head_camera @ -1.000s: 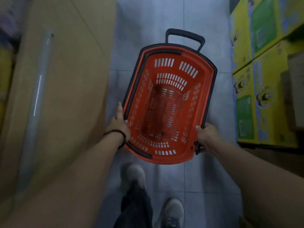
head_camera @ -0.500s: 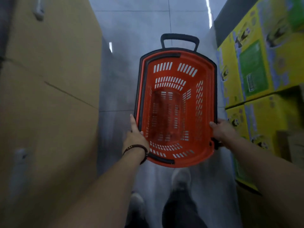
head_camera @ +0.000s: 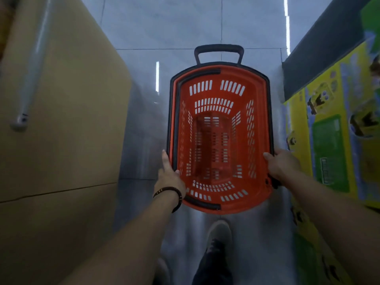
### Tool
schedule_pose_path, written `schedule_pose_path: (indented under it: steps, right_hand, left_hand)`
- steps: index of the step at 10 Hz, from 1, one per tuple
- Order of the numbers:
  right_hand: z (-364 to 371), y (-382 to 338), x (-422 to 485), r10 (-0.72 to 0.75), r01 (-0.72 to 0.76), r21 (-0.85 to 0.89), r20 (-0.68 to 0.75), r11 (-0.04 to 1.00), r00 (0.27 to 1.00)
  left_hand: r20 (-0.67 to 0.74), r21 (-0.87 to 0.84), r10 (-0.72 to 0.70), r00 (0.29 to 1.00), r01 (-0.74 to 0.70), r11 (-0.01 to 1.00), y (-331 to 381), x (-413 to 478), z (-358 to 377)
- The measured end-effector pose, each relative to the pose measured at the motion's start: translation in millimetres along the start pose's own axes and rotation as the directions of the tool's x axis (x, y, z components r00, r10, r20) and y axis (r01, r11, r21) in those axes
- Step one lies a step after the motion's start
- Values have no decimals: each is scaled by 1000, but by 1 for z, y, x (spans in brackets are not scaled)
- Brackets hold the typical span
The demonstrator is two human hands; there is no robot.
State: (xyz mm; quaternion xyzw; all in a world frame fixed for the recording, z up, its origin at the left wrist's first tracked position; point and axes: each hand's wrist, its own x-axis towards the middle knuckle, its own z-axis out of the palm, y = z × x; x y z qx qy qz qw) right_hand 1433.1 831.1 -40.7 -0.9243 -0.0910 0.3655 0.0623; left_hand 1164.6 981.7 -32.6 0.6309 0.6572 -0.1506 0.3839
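Note:
An empty red plastic shopping basket (head_camera: 216,94) with a black rim and a black pull handle (head_camera: 219,47) at its far end is carried level in front of me, above the floor. My left hand (head_camera: 169,178) holds its left rim near the close end, thumb on the rim and index finger stretched along the side. A dark bead bracelet sits on that wrist. My right hand (head_camera: 282,165) grips the right rim, thumb on top and fingers curled under.
Large brown cardboard boxes (head_camera: 61,130) wall in the left side, with a grey tube (head_camera: 30,64) lying on them. Yellow and green printed cartons (head_camera: 329,145) are stacked on the right. A narrow aisle of grey floor tiles (head_camera: 174,27) runs ahead. My shoe (head_camera: 219,231) shows below the basket.
The basket has turned from slanting right to pointing straight ahead. Both hands keep their hold. My feet have stepped forward and the boxes on both sides have shifted past.

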Motion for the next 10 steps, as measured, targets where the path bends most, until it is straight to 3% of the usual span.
schedule_pose_path:
  steps: [2,3,5,6,8,9,10]
  right_hand:
    - [-29,-31,25,-14,11,90,28,996,1000]
    - [-32,-41,33,-26,25,41,35,999,999]
    - [-41,-65,37,117,-132,131,117,982,986]
    - [-40,-63,49,165,-178,90,134,980,977]
    - [-49,-79,31,105,-100,-106,48,989,993]
    - [-62,-98,5,-8,-3,-112,-100,994,995]
    - [-81,-122,-26,-196,189,-61,-130,980,972]
  left_hand:
    - [6,-1,-4,1000,4,1000,35,29,-11]
    - [31,-13,-15,999,15,1000,43,36,-16]
    - [54,3,6,999,-6,1000,54,56,-33]
    - [80,14,3,997,-4,1000,57,59,-38]
    - [181,-37,-53,982,61,997,66,59,-48]
    - [208,102,-88,974,67,992,77,56,-65]
    - [80,86,10,997,-16,996,108,37,-91]
